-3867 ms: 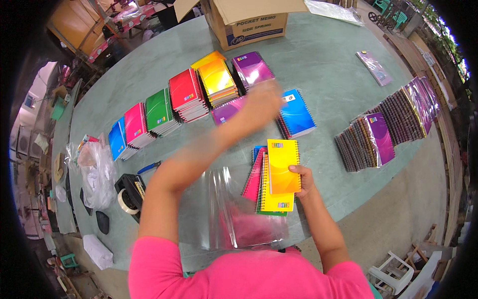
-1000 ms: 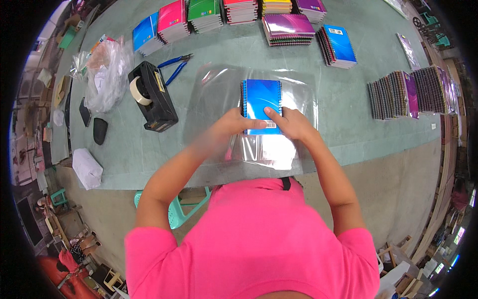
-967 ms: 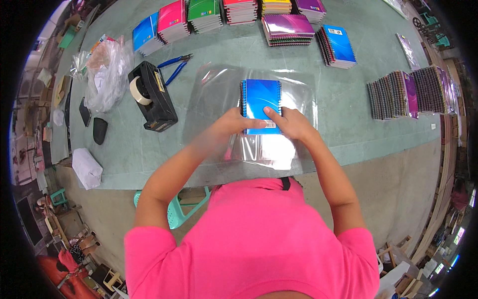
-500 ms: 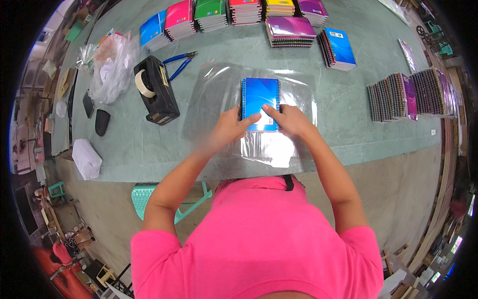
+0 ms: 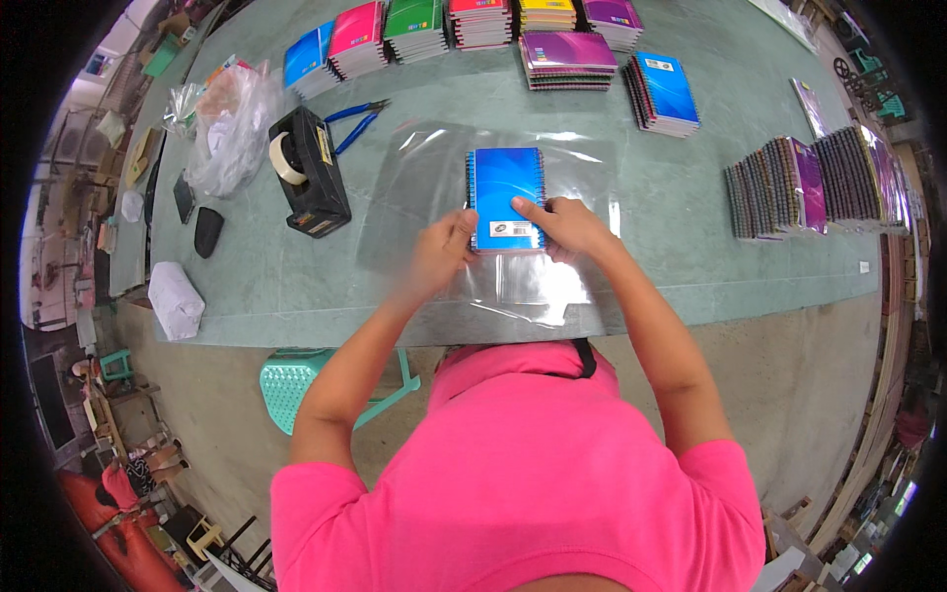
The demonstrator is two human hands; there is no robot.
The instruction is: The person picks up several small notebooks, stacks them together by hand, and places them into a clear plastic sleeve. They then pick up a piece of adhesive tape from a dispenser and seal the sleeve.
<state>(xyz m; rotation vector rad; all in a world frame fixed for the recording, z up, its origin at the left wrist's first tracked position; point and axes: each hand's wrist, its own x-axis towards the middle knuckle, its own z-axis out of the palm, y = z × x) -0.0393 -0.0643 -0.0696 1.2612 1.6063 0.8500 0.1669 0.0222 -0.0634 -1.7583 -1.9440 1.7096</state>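
Between my hands is a stack of spiral notebooks (image 5: 506,183) with a blue cover on top and a white label at its near end. My left hand (image 5: 443,247) grips the stack's left side near the lower corner, thumb along the edge. On the right, my right hand (image 5: 572,229) holds the other side, its thumb lying on the cover. Clear plastic sheets (image 5: 414,192) lie spread on the table under the notebooks, shining near the front edge. How many notebooks are in the stack I cannot tell.
A black tape dispenser (image 5: 321,202) and blue-handled pliers (image 5: 357,126) lie to the left, beside a crumpled plastic bag (image 5: 229,128). Notebook stacks in several colours (image 5: 414,30) line the far side. More purple notebooks (image 5: 809,187) stand at right. A green stool (image 5: 291,387) is below the table edge.
My left thumb has moved from the cover to the stack's left edge, uncovering the white label. The notebooks sit slightly further left in view, and the whole view has shifted a little.
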